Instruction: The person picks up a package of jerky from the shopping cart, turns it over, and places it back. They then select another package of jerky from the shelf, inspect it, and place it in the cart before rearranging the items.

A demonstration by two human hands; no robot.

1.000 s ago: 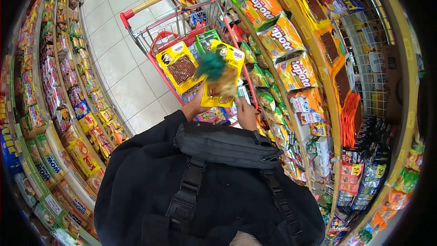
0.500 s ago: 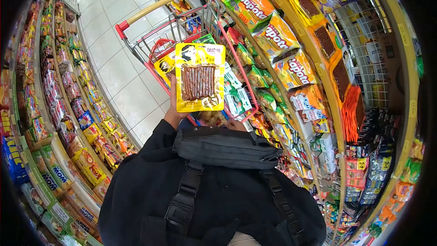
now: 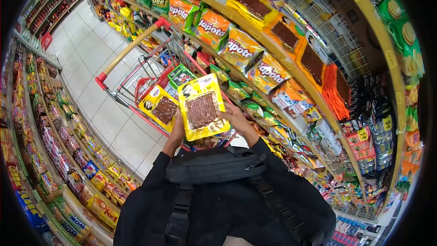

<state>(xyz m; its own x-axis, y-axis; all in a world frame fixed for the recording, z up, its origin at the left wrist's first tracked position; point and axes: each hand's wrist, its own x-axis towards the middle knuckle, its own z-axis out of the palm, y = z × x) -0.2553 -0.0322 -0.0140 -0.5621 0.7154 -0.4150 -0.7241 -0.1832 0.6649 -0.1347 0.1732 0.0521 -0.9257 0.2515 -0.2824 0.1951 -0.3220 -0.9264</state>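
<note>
Both hands, left hand [image 3: 176,130] and right hand [image 3: 236,117], are gripping a yellow snack pack [image 3: 202,107] right over the red shopping cart [image 3: 136,75].

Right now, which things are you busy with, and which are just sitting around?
In use:
- yellow snack pack, held by left hand and right hand
- shopping cart just beyond, with a matching pack inside

Just around:
- orange chip bags on the shelf
- snack packs across the aisle
</note>
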